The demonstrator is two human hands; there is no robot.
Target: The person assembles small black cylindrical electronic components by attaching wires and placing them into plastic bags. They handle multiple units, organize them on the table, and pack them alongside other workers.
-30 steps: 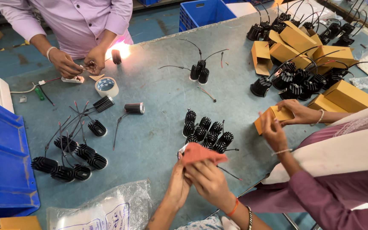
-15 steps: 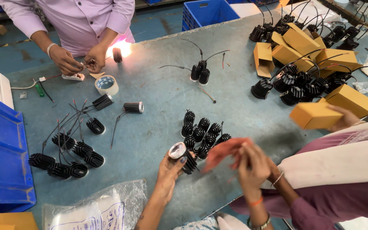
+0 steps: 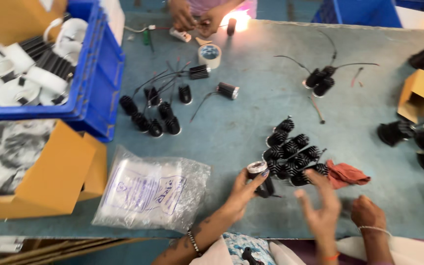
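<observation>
On the table, left hand (image 3: 245, 189) still grips a black lamp (image 3: 261, 176); right hand (image 3: 322, 208), open, has dropped the red cloth (image 3: 345, 173).

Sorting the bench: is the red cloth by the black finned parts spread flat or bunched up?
Bunched up: the red cloth lies crumpled in folds on the table, right of the finned black parts, with no hand on it.

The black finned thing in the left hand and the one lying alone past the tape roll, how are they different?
The held finned piece is gripped by the left hand, its pale round face tilted up; no wire is visible. The lone finned piece lies on its side on the table, trailing a thin wire. Both are black, ribbed cylinders.
</observation>
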